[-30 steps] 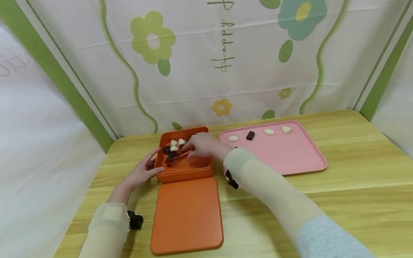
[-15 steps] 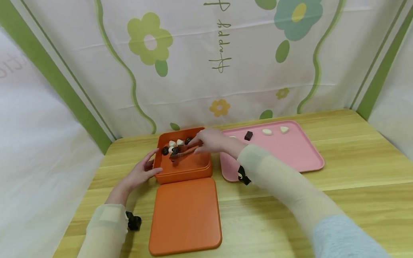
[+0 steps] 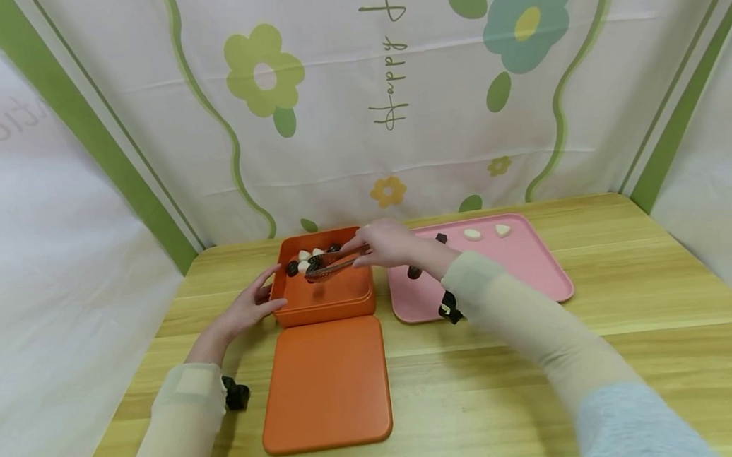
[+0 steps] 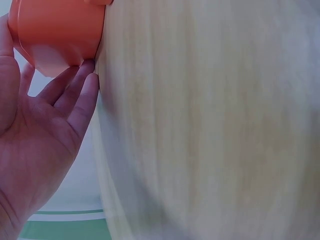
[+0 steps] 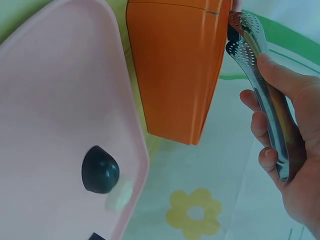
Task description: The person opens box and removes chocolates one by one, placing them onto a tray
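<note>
Metal tongs (image 5: 270, 115) in the curled right grip (image 3: 388, 244) extend over the orange box (image 3: 327, 311), probably to spare its small pieces (image 3: 291, 268) from touch; the left grip (image 3: 248, 309), fingers spread, touches the box's side, perhaps steadying it.

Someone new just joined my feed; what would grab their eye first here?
Probably the bright orange box, open toward the back left of the table, with its matching lid flat in front. Beside it, a pink tray bears small dark and white pieces. The right hand holds metal tongs over the box.
</note>
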Demonstrator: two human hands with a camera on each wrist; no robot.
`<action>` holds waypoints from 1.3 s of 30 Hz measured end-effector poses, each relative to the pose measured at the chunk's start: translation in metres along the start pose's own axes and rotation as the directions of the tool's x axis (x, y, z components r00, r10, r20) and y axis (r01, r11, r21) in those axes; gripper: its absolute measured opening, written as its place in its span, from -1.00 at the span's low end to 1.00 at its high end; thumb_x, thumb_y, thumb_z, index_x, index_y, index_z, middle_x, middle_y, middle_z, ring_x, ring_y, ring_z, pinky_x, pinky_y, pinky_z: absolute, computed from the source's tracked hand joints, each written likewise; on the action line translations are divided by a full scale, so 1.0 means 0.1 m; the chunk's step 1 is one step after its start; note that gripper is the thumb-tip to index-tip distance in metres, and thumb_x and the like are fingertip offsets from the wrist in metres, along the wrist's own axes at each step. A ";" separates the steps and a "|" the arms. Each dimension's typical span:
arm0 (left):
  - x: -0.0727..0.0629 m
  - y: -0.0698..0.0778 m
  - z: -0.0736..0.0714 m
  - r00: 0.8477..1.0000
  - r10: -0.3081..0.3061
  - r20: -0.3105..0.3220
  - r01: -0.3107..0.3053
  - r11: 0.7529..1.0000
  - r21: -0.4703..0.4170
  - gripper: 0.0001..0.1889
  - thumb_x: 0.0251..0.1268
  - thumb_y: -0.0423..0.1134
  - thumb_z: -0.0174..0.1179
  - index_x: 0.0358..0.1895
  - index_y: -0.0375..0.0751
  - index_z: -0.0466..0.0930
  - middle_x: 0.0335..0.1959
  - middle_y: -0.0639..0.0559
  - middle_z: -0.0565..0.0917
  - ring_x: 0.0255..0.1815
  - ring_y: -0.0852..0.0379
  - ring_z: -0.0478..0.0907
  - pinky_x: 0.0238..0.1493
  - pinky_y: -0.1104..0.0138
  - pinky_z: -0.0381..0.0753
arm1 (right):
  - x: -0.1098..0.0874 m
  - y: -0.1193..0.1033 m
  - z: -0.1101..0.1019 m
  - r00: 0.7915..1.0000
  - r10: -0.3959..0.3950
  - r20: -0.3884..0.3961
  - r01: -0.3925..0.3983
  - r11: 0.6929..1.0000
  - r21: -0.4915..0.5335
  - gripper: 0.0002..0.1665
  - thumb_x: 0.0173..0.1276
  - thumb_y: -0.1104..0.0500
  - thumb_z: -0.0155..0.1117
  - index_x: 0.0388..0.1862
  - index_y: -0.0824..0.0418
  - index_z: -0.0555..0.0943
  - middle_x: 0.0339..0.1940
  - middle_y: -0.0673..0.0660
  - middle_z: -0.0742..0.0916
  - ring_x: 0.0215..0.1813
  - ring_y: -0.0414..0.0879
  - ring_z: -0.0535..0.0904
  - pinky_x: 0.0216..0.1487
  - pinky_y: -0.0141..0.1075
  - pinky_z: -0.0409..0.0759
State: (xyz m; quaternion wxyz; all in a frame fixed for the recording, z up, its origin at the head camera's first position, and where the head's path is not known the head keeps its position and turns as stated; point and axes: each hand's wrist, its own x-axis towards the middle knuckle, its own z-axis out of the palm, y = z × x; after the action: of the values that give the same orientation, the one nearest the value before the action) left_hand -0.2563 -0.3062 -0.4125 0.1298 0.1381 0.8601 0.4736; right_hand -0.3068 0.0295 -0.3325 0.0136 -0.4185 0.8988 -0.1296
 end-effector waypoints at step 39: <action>-0.01 -0.03 0.01 1.000 0.020 -0.001 -0.020 1.000 0.000 -0.19 0.44 -0.23 0.15 0.58 -0.11 -0.15 0.37 -0.55 0.20 0.35 -0.38 0.24 0.31 -0.16 0.18 | -1.39 0.63 -0.49 0.975 0.058 -0.214 -0.048 0.998 0.048 -0.56 0.30 0.03 0.39 0.17 -0.01 0.67 -0.38 -0.08 0.60 -0.50 -0.19 0.35 -0.46 -0.26 0.34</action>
State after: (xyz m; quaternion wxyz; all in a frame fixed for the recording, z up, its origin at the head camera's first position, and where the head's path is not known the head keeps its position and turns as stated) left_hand -0.2557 -0.3075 -0.4150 0.1247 0.1466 0.8587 0.4751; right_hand -0.2698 0.1843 -0.3118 -0.0714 -0.3775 0.9030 -0.1925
